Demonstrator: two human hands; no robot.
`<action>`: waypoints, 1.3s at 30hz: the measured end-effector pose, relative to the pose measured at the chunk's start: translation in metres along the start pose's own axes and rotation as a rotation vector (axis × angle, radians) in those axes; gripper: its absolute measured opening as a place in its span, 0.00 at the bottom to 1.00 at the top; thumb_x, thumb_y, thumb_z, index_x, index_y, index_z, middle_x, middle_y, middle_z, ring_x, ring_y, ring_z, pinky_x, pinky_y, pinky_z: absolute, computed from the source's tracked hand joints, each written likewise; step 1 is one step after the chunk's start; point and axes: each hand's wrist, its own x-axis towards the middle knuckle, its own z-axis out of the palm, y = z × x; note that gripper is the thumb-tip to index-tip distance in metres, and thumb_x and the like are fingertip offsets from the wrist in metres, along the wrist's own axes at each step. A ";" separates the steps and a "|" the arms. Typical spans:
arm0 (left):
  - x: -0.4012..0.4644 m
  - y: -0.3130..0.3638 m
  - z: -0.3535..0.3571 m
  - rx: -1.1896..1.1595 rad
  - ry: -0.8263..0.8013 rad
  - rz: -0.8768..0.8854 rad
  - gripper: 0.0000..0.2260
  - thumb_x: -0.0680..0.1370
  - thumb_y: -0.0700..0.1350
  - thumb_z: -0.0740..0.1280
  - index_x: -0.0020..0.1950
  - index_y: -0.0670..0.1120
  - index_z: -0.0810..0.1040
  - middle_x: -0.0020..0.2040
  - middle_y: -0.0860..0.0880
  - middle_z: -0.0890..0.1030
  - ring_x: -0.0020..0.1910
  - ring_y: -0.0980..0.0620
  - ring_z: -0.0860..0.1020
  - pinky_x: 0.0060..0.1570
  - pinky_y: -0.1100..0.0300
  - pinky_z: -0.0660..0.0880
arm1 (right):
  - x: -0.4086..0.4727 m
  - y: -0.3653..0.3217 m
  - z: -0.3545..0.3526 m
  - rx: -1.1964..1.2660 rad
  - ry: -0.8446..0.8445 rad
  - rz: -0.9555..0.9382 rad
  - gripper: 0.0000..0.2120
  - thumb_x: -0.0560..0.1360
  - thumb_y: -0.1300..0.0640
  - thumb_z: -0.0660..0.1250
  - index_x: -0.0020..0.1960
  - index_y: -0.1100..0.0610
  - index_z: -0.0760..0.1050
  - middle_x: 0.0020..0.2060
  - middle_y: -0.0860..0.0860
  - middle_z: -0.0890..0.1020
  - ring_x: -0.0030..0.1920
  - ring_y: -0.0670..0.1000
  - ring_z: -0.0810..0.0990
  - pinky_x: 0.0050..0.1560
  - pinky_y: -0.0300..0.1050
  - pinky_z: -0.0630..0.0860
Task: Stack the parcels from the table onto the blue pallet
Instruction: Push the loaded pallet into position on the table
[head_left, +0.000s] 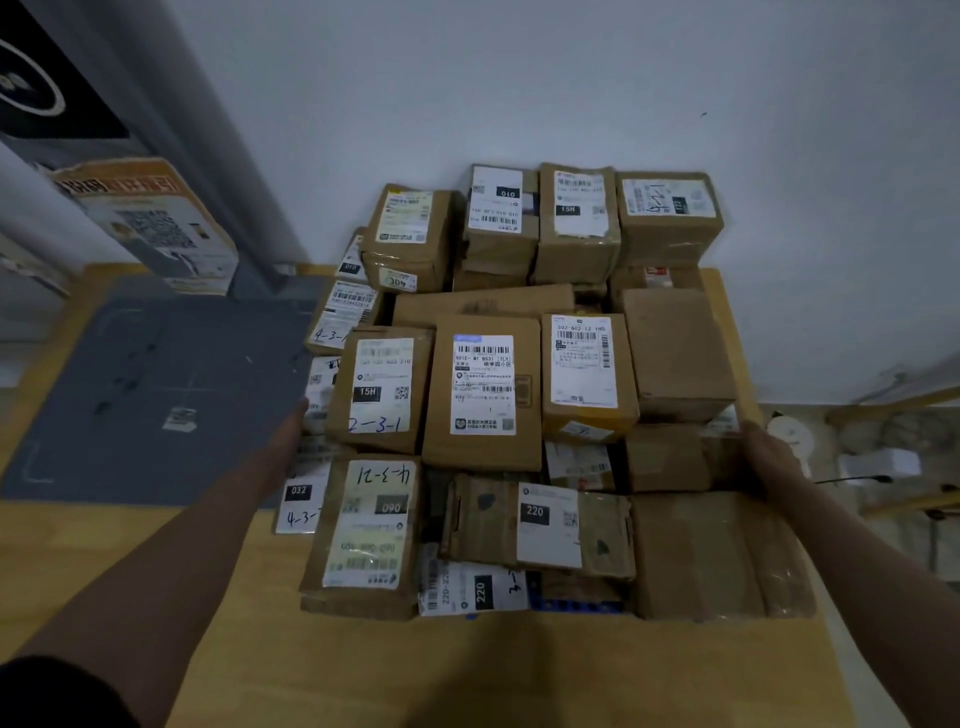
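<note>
Big heap of brown cardboard parcels (480, 395) sits on the wooden desk (467, 670), mostly long axis running away from the person toward the white wall (519, 78), white shipping labels up. Tape is crinkly and shiny on a few. Only a sliver of the blue pallet (576, 607) peeks out under the front edge. Left hand (291, 441) presses the stack's left side, right hand (763, 457) the right side; fingers are hidden, so can't tell either grip.
</note>
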 end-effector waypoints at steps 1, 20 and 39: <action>0.003 -0.001 0.000 -0.002 -0.009 0.002 0.28 0.82 0.64 0.50 0.54 0.42 0.76 0.35 0.43 0.80 0.26 0.51 0.78 0.29 0.61 0.71 | 0.000 -0.002 0.000 -0.020 -0.001 -0.012 0.25 0.84 0.46 0.48 0.63 0.64 0.73 0.56 0.65 0.76 0.53 0.61 0.74 0.56 0.54 0.71; 0.047 0.091 0.011 -0.057 -0.103 0.071 0.26 0.78 0.70 0.51 0.39 0.49 0.71 0.31 0.51 0.70 0.27 0.54 0.69 0.28 0.62 0.65 | 0.056 -0.060 -0.016 0.354 -0.041 0.006 0.44 0.70 0.25 0.48 0.75 0.53 0.66 0.73 0.55 0.69 0.72 0.61 0.67 0.70 0.63 0.65; 0.085 0.142 0.024 -0.025 -0.030 0.082 0.36 0.77 0.71 0.49 0.61 0.42 0.76 0.55 0.39 0.77 0.53 0.47 0.81 0.54 0.54 0.72 | 0.071 -0.137 -0.005 0.306 0.027 -0.095 0.27 0.84 0.44 0.46 0.75 0.60 0.64 0.73 0.62 0.68 0.71 0.64 0.66 0.70 0.60 0.63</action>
